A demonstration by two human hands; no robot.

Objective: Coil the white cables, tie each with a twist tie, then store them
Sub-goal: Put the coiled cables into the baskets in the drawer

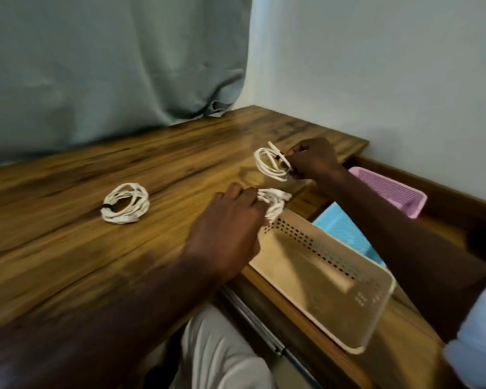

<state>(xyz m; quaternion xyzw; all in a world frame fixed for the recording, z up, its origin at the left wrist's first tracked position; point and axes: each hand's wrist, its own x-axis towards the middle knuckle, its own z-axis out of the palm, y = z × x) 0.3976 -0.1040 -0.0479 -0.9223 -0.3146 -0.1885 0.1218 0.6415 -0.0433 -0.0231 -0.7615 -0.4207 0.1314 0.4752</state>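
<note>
Left grip (230, 220) curled round one white coil (274, 202) — right grip (312, 161) pinching another (270, 164).

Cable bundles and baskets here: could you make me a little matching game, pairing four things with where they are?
Things:
1. Tied coil with dark tie
2. Coil with loose end sticking up
3. Beige basket
4. Pink basket

Places:
A. By the wall, farthest right
B. Lying alone on the wooden table
C. Held in the right hand
D. In the open drawer, just below the left hand

Pairs: 1-B, 2-C, 3-D, 4-A
</note>
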